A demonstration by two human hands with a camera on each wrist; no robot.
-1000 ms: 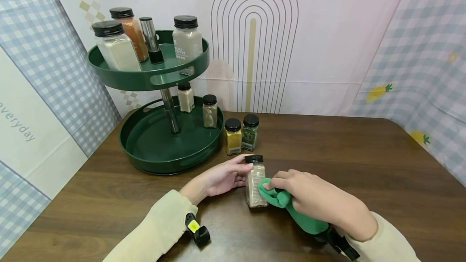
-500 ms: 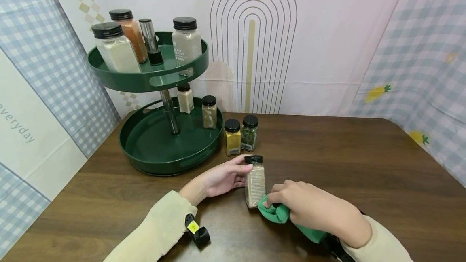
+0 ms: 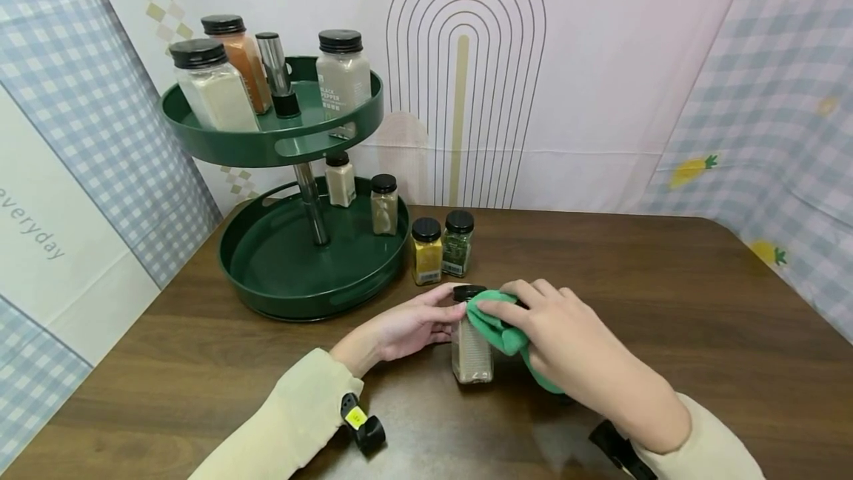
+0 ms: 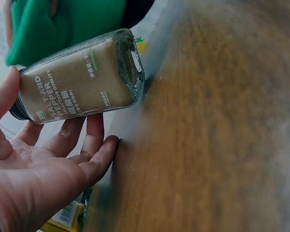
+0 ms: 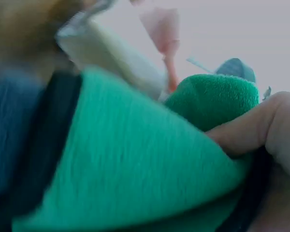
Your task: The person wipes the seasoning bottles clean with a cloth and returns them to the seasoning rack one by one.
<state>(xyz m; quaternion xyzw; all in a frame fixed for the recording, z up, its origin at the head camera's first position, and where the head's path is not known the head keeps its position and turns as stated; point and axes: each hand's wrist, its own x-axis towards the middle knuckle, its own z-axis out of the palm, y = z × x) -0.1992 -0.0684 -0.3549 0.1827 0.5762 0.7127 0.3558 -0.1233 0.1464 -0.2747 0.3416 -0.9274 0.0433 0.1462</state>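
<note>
My left hand (image 3: 413, 326) holds a small clear spice jar (image 3: 473, 363) with a black lid by its upper part, thumb on one side and fingers on the other. In the left wrist view the jar's label (image 4: 70, 92) reads "Salt and Pepper" over a tan powder. A green cloth (image 3: 496, 330) is bunched in my right hand (image 3: 566, 339), which presses it against the jar's upper right side just below the lid. The cloth (image 5: 135, 154) fills most of the right wrist view, pinched under the thumb. Part of the jar is hidden behind it.
A jar of yellow spice (image 3: 427, 254) and a jar of green herbs (image 3: 457, 247) stand behind my left hand. To the left is a dark green two-tier rack (image 3: 293, 265), with several jars on its upper tray and two small ones on the lower.
My right hand with the cloth moved down to the jar's base, then up to just below its lid. My left hand keeps its hold, the jar turned slightly.
</note>
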